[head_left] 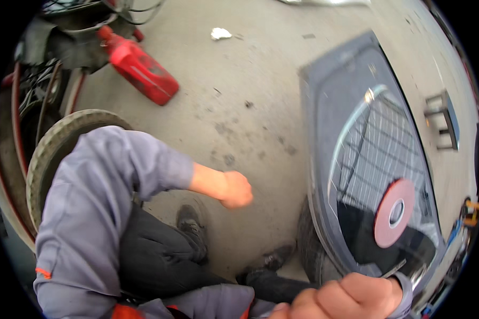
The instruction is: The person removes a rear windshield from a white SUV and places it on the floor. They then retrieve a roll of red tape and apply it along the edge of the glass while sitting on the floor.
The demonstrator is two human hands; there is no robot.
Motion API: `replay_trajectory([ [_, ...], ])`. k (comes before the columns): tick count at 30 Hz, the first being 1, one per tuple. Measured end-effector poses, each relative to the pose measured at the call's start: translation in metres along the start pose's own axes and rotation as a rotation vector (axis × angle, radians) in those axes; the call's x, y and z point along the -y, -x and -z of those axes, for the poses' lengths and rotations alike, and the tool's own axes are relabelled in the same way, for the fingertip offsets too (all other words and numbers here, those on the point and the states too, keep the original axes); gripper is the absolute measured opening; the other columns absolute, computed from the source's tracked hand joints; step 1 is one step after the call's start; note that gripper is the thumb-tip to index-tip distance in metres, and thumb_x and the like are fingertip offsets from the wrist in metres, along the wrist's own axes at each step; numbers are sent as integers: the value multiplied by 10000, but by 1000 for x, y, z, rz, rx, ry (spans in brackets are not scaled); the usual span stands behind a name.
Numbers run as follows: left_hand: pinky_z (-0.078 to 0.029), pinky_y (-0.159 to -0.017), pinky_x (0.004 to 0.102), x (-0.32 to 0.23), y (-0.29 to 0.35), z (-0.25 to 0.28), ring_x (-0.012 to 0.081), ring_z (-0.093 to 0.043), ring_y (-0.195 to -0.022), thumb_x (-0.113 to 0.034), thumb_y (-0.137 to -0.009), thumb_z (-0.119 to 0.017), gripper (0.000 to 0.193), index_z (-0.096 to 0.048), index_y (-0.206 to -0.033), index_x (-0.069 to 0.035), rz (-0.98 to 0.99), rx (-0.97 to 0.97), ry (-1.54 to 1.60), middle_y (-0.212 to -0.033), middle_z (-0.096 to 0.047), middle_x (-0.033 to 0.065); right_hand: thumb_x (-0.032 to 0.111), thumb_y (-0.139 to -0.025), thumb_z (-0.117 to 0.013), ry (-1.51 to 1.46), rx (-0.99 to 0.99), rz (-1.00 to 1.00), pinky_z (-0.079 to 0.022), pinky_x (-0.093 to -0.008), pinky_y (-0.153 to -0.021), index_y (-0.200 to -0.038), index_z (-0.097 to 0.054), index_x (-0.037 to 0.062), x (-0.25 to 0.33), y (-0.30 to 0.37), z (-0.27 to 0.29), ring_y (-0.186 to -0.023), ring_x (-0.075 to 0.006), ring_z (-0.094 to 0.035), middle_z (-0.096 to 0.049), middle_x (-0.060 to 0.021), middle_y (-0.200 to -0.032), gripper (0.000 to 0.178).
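My left hand is closed in a loose fist over the concrete floor, slightly smeared by motion; whether anything sits inside it cannot be seen. Close to the camera at the lower right, my right hand has its fingers curled, and what they hold, if anything, is hidden. Just beyond it lies a dark grey vehicle panel with a window set in it, its glass mirroring a roof. A pinkish-red roll of tape rests flat on the glass. Under the panel's left edge shows a dark tyre.
On the floor at the upper left lies a red plastic jug. Another tyre stands beside my left arm, next to a cluttered rack. A white scrap lies farther off. At the far right is a small stool.
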State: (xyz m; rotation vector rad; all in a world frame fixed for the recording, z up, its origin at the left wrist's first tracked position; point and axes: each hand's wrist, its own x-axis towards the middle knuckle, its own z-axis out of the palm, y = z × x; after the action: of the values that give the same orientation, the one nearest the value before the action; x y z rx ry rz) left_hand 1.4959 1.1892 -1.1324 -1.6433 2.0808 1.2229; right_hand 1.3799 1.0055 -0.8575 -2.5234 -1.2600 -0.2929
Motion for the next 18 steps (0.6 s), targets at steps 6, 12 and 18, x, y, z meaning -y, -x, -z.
replay_trajectory([
  [6, -544, -662, 438, 4, -6, 11, 334, -690, -801, -132, -759, -601, 149, -704, -802, -33, 2, 101, -64, -823, -701, 151, 205, -880, -494, 54, -235, -294, -221, -223, -432, -668, -364, 141, 27, 15, -30, -471, -103, -369, -397, 19, -580, 257],
  [12, -530, -682, 442, 1, -10, 33, 341, -676, -767, -135, -779, -582, 162, -702, -838, -43, 32, 20, 73, -810, -700, 145, 196, -864, -544, 55, -322, -388, -208, -220, -432, -672, -370, 149, 26, 13, -26, -469, -95, -374, -375, 22, -565, 264],
  [18, -505, -761, 342, 10, 2, 63, 189, -638, -848, -172, -871, -526, 262, -632, -1065, -31, 68, -207, 1051, -923, -683, 91, 362, -740, -777, 78, -112, -642, -322, -341, -446, -699, -514, 76, -38, 41, -38, -474, -224, -471, -439, -40, -570, 391],
])
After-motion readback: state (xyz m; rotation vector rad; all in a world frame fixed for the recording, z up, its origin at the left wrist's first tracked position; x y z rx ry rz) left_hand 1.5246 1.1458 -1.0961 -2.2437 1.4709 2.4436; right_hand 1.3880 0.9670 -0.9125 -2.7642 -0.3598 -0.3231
